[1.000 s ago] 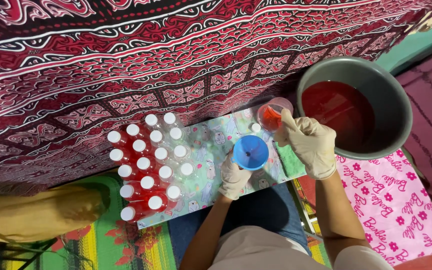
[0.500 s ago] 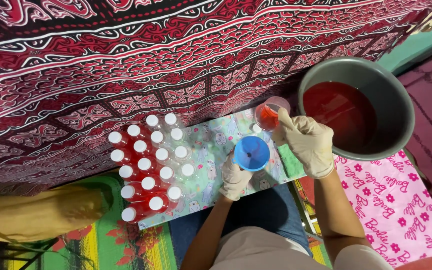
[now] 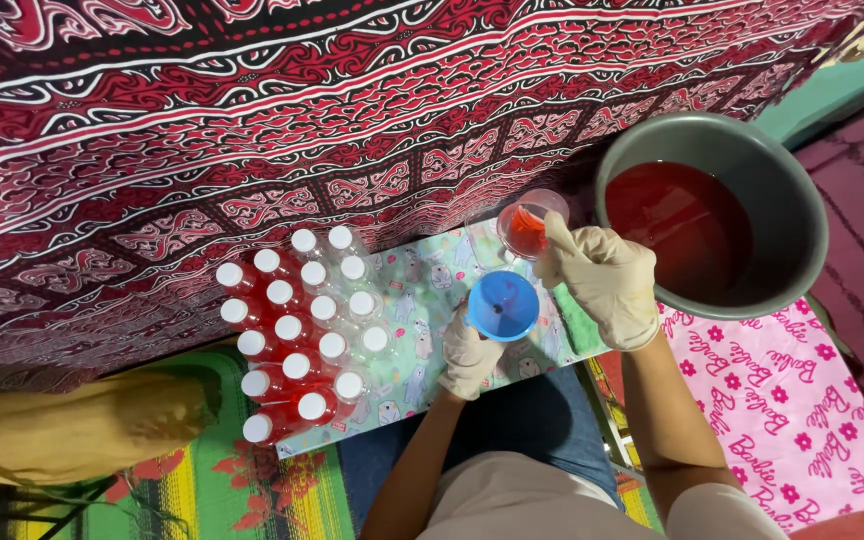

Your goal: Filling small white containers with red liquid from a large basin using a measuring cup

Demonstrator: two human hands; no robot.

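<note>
You are sitting by a red patterned cloth filling the top of the frame, with a pale picture-covered board lying in the middle. Your left hand is gripping something under the blue funnel; I cannot tell what. Your right hand is holding a small clear cup of red liquid, tilting above the funnel. White-capped bottles are standing at the left, and a gray bucket of red liquid is sitting at the upper right.
</note>
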